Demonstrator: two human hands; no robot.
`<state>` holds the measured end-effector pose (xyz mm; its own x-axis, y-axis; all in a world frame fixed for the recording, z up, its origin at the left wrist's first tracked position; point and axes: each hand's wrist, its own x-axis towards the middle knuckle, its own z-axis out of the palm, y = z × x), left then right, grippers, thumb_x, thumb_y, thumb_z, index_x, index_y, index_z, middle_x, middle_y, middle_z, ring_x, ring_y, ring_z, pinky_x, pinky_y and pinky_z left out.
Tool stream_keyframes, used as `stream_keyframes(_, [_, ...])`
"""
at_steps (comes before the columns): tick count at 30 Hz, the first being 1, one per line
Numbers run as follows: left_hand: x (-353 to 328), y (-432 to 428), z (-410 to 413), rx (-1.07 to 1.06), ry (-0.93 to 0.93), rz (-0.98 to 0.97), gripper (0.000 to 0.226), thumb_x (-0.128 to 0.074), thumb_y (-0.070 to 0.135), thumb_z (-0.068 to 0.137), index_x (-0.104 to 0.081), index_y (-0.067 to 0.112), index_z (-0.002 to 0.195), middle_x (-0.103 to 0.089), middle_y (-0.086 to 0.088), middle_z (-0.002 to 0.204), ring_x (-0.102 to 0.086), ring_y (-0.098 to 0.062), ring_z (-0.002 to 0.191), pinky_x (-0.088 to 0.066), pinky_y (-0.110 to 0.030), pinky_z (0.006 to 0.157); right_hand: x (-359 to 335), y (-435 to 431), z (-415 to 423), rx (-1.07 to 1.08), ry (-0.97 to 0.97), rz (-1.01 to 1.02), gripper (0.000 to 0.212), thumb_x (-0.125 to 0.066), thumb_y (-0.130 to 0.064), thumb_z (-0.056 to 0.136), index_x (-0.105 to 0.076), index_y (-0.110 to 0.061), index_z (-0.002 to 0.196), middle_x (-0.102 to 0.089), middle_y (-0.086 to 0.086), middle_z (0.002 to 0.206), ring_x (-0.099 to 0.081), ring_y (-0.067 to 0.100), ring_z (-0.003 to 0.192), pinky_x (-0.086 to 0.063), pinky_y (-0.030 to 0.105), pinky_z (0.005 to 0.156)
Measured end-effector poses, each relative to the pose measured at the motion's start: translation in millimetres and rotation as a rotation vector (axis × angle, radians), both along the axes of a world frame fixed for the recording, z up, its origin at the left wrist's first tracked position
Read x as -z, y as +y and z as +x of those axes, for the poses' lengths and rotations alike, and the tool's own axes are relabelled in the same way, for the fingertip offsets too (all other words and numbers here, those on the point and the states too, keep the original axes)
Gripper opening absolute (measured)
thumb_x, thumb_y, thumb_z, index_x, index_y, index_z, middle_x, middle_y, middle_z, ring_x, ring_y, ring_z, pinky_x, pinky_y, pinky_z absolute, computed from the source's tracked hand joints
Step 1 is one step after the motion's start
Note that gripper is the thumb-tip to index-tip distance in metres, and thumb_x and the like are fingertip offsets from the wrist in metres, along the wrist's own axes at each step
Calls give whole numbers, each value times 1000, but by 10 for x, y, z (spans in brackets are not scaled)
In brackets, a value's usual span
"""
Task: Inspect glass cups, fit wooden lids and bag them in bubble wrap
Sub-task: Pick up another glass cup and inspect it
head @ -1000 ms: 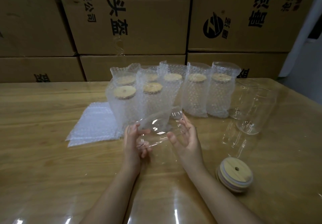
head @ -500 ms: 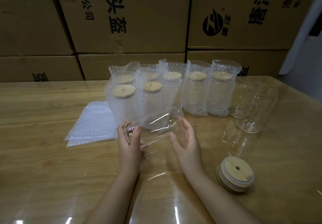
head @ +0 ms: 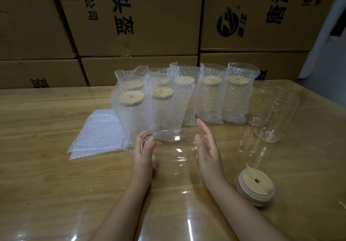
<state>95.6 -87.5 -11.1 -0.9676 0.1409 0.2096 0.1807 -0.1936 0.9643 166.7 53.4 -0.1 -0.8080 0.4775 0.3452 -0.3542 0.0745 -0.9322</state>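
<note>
Left hand point(head: 143, 152) first: its fingers curl round one end of a clear glass cup point(head: 174, 140), and the cup lies on its side, lifted just above the middle of the table point(head: 46, 175). Over on the other end, the right hand point(head: 207, 147) stands flat, fingers straight and together, palm turned toward the glass; it sits right at that end, though whether the palm really presses the glass I cannot tell. So the cup hangs across between the two hands, mouth and base hard to tell apart through the glare.

Toward the far edge stands a cluster of wrapped cups point(head: 207, 102), each upright in bubble wrap with a wooden lid showing at the top. Flat bubble-wrap bags point(head: 95, 132) lie stacked on the left side of that cluster, touching it. On the right side of the cluster, two bare cups point(head: 277, 117) stand upright, close together. Near the right edge, closer to the person, sits a short stack of wooden lids point(head: 255, 186), the top one with a small hole. Printed cardboard boxes point(head: 149, 15) are stacked behind the table.
</note>
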Motion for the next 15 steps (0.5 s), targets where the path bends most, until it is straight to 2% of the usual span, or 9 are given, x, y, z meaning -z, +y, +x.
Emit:
stream_keyframes(2, [-7,-14,-9,41,-24,17,50,-54,60,67,-58,28,105,-63,-8,85,-38,-2,40,-27,-13,36,-5,22,-8,-31,-29,-36,45,-52,-53,87,-47,-40,130,-47,-24,138,-42,-14,124,-35,4,97])
stream_keyframes(5, [-20,-42,-34,82,-52,55,43,-53,59,67,-61,31,100,-64,-9,83,-32,-6,39,-24,-14,35,23,30,-37,-112,-75,-109,66,-53,-64,76,-45,-36,136,-51,-20,137,-49,-8,121,-39,23,105])
stream_keyframes(7, [-17,-49,-55,73,-78,77,44,-52,60,67,-61,30,98,-65,-4,80,-31,-6,38,-23,-15,35,26,13,-51,-138,-75,-132,76,-51,-67,71,-43,-33,138,-52,-17,138,-54,-4,119,-43,28,103])
stream_keyframes(9, [-9,-40,-63,49,-119,104,44,-51,56,71,-60,25,101,-67,-1,79,-33,-6,38,-22,-15,35,22,-3,-49,-148,-53,-146,69,-50,-66,71,-43,-36,132,-52,-15,138,-55,-2,118,-46,25,98])
stream_keyframes(12, [-16,-26,-69,25,-171,168,38,-47,51,76,-59,24,99,-67,3,76,-33,-6,35,-20,-14,34,-24,2,-8,-131,-24,-111,59,-49,-66,73,-41,-44,127,-51,-21,135,-52,-1,123,-46,21,98])
stream_keyframes(14, [-46,-31,-80,15,-196,210,40,-50,56,73,-61,26,97,-66,-4,80,-31,-7,34,-20,-13,34,-62,47,17,-78,38,-48,58,-51,-63,76,-47,-34,126,-54,-22,133,-54,2,122,-46,19,98])
stream_keyframes(15, [-58,-40,-93,13,-211,223,42,-51,58,71,-62,26,96,-64,-8,82,-30,-8,33,-20,-13,34,-76,72,24,-55,74,-26,56,-54,-62,77,-52,-26,120,-56,-18,133,-56,4,120,-46,19,96])
